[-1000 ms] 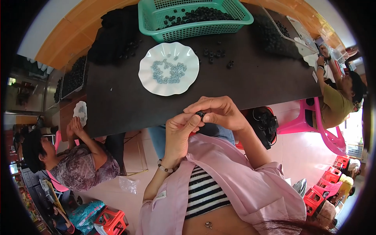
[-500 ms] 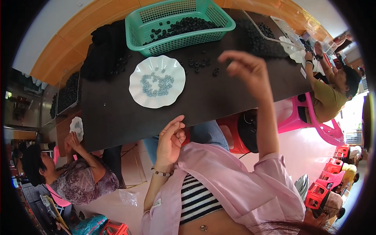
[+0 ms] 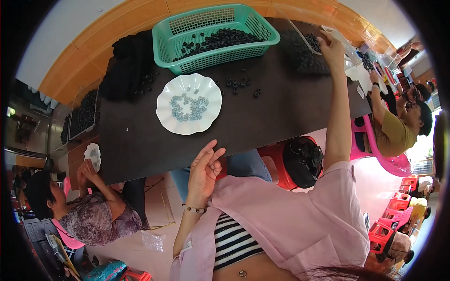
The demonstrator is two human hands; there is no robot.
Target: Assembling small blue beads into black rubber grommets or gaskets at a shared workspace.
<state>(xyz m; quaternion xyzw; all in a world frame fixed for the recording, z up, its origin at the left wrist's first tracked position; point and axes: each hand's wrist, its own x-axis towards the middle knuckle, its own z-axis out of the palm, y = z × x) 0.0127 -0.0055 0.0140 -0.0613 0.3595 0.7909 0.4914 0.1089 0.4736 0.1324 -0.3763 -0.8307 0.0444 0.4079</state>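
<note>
My left hand (image 3: 202, 172) hovers at the table's near edge, palm turned in. Its index finger is stretched and the others loosely bent, with nothing visible in them. Out at the far right, my right hand (image 3: 332, 49) is over the rim of a clear plastic box (image 3: 311, 43) that holds small black round pieces. Its thumb and index finger look apart, and I see nothing between them. A white scalloped plate (image 3: 164, 111) bears many tiny pale-blue translucent pieces (image 3: 198, 106). Several loose black pieces (image 3: 240, 83) lie right of the plate.
A green basket (image 3: 213, 58) of black pieces stands at the back of the dark table (image 3: 262, 119). Black cloth (image 3: 129, 65) lies left of it. One person (image 3: 101, 206) sits at left, another (image 3: 398, 126) at right. A red stool (image 3: 279, 164) is beside me.
My right hand has moved away to the far right, from above the table to the clear box. My left hand has barely moved; its fingers have spread slightly.
</note>
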